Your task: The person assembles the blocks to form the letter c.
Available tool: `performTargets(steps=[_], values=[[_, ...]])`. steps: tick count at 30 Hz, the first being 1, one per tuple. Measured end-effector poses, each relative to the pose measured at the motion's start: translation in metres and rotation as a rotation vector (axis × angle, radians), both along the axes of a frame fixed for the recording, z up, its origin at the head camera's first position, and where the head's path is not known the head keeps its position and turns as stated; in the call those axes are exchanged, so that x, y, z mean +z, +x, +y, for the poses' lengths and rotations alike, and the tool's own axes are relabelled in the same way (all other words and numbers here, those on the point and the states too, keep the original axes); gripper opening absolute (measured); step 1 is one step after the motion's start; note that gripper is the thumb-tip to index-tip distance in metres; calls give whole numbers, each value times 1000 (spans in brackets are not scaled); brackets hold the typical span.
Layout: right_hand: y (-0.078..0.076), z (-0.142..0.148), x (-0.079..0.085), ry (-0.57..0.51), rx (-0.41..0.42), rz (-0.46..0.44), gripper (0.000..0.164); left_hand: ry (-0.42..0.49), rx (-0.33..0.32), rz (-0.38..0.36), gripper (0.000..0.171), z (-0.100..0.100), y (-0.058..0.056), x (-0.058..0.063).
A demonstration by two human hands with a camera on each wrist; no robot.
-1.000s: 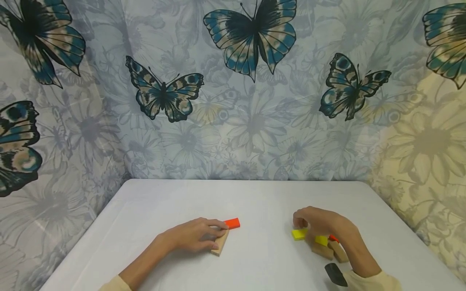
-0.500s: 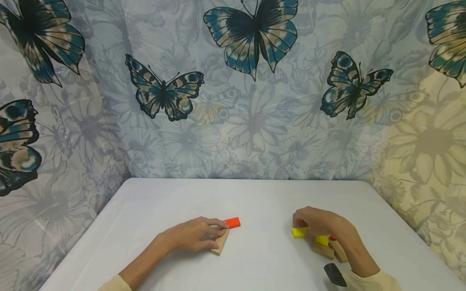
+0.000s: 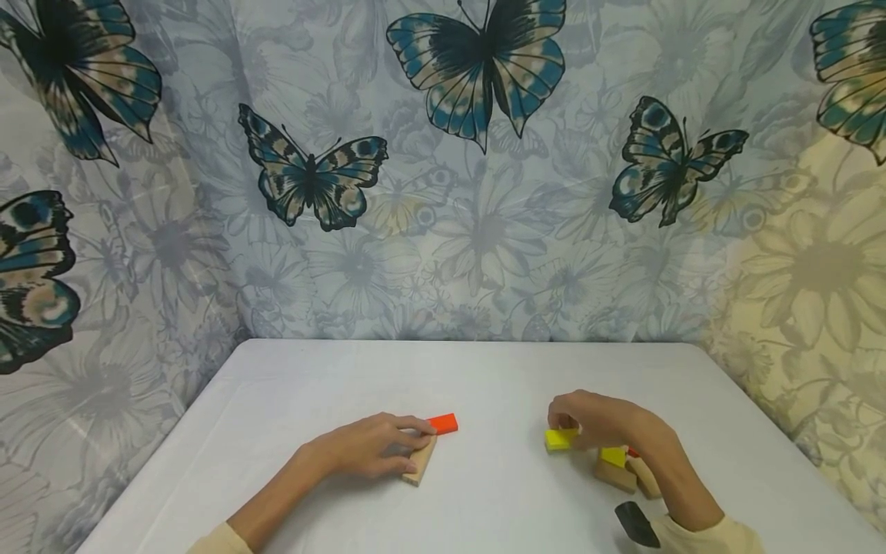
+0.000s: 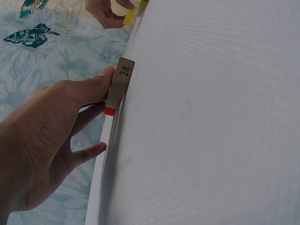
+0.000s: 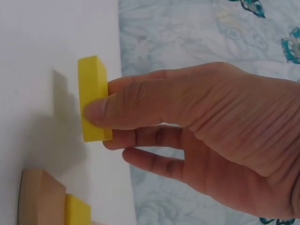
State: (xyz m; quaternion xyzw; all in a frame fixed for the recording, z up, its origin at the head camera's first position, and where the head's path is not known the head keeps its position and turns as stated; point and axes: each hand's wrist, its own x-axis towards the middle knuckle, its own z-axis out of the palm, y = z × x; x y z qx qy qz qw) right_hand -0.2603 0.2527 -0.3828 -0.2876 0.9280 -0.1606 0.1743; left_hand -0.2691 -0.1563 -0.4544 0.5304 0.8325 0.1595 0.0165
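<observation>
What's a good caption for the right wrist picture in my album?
The right hand pinches a rectangular yellow block over the white table.

Wooden block [image 4: 117,91], left wrist view: the face turned toward the camera is bearing the number "28" [image 4: 124,71] in dark digits. The two numerals are standing near the block's upper end and running roughly along its length, the 2 sitting below the 8, so that the number is reading sideways, from bottom to top. The left hand [image 4: 49,133] is gripping the block, its thumb tip lying just beside the numerals and leaving both digits showing in full.
</observation>
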Motion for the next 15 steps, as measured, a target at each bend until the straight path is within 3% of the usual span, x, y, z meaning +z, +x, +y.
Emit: performTargets(steps=[15], values=[[11,-24,9,11,56,51,28,-8,7,1,43,0,2,1]])
